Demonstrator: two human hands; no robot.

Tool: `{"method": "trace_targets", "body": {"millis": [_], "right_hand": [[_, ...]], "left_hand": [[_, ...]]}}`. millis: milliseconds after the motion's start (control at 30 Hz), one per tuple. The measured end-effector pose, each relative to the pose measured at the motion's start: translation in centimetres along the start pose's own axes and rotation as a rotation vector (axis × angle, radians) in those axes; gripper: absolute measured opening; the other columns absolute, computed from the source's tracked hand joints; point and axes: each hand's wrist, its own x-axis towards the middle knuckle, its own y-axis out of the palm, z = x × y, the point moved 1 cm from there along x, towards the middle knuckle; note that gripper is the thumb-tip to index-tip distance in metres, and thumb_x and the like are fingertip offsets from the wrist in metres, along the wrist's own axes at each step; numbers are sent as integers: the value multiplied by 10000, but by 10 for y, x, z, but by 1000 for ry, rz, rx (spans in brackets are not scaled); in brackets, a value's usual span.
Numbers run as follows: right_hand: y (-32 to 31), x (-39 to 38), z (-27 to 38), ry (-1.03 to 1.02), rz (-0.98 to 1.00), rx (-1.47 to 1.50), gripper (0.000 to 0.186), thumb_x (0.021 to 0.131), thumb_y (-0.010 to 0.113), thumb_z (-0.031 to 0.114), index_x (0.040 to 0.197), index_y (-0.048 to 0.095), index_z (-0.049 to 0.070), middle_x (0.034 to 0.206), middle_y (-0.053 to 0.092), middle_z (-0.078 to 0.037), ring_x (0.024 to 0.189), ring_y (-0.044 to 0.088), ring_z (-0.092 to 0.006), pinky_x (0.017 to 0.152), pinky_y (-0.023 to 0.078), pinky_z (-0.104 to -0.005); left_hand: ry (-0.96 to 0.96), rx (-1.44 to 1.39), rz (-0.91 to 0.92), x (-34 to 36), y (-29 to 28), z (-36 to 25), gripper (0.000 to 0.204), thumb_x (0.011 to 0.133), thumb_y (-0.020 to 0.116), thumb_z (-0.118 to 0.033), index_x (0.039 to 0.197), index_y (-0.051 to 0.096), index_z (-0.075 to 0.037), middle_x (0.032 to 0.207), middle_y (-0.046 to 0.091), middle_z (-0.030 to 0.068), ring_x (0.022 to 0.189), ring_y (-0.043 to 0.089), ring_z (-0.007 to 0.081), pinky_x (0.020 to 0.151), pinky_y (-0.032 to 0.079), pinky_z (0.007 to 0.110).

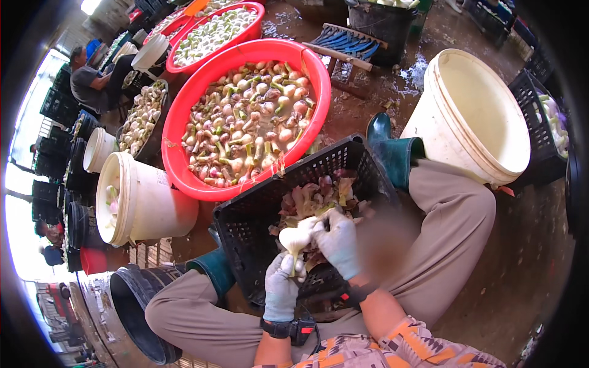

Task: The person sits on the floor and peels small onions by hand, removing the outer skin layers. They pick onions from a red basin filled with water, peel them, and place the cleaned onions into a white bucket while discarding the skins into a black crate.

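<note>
My left hand (282,285), in a pale glove, is closed round the green stem of a white garlic bulb (296,238). The bulb is held up over a black plastic crate (245,270) between my knees. Beside its upper right, my gloved right hand (338,240) has its fingers curled and pressed together; what they pinch is too small to make out. Loose garlic skins (316,199), pinkish and tan, lie in the crate under my hands.
Beyond the crate stands a red tub (175,138) of unpeeled garlic in murky water. White buckets (162,205) (423,116) flank it, left and right. A black bucket (135,306) sits by my left knee. Another person (92,76) sits at the far left.
</note>
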Motion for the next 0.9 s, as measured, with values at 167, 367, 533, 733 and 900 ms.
{"method": "trace_targets", "body": {"millis": [167, 367, 533, 733, 900], "right_hand": [[-12, 24, -23, 76, -335, -171, 98, 815, 617, 100, 827, 602, 3, 727, 646, -202, 668, 652, -319, 645, 509, -393], [-14, -8, 2, 197, 426, 478, 514, 883, 703, 443, 1182, 620, 34, 1066, 624, -63, 832, 568, -110, 692, 521, -258], [2, -20, 21, 35, 554, 704, 630, 838, 771, 292, 1331, 505, 3, 1190, 602, -85, 996, 601, -120, 824, 527, -263], [-12, 6, 4, 157, 141, 667, 540, 799, 802, 156, 1239, 540, -15, 1097, 626, -85, 952, 621, -127, 801, 535, -258], [5, -11, 11, -3, 225, 375, 514, 806, 760, 88, 1254, 535, -27, 1175, 608, -113, 1045, 606, -171, 927, 501, -296]], "left_hand": [[-88, -262, 241, -11, -1, -8, 472, 932, 629, -358, 1146, 560, 57, 683, 459, -13, 600, 385, 112, 552, 317, 259], [-41, -477, 369, -13, -5, -19, 472, 946, 583, -353, 1165, 579, 66, 624, 414, -34, 559, 357, 108, 529, 289, 260], [-152, -198, 117, -14, 11, -10, 399, 979, 532, -403, 1042, 608, -16, 608, 401, -46, 523, 349, 97, 497, 303, 255], [-52, 390, -207, -7, -15, -6, 168, 904, 637, -121, 1034, 622, -16, 830, 616, 11, 686, 544, 70, 591, 444, 211], [283, 523, -109, 4, 29, -10, 326, 962, 579, -145, 1252, 548, 2, 1119, 613, 76, 988, 576, 118, 845, 482, 261]]}}
